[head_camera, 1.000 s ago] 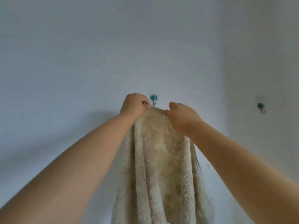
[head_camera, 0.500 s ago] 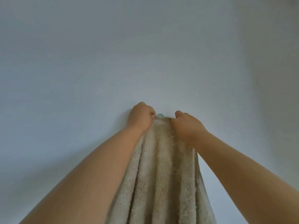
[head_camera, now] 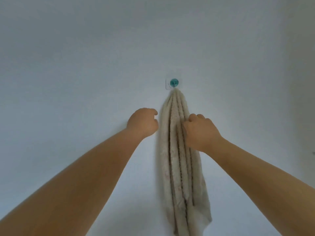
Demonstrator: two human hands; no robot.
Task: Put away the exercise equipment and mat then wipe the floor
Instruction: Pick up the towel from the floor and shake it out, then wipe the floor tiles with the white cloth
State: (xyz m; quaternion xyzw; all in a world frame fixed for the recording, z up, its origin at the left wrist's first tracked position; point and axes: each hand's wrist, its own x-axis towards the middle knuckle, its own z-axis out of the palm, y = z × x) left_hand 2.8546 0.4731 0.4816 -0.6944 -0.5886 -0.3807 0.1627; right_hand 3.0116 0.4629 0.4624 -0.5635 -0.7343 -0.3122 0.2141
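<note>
A shaggy cream towel [head_camera: 179, 159] hangs in long folds from a teal wall hook [head_camera: 174, 82] on the white wall. My left hand [head_camera: 143, 122] hovers just left of the towel with its fingers loosely curled and holds nothing. In front of the towel's right side is my right hand [head_camera: 202, 132], its loosely curled fingers against the outer folds, and no fold is pulled out of line. Both forearms reach up from the bottom corners.
The plain white wall [head_camera: 76, 65] fills the view. A corner with a second wall runs down the far right [head_camera: 289, 82].
Both hands have let go of the towel's top edge and dropped away from the hook. The towel now hangs from the hook by itself, and the hook shows above it.
</note>
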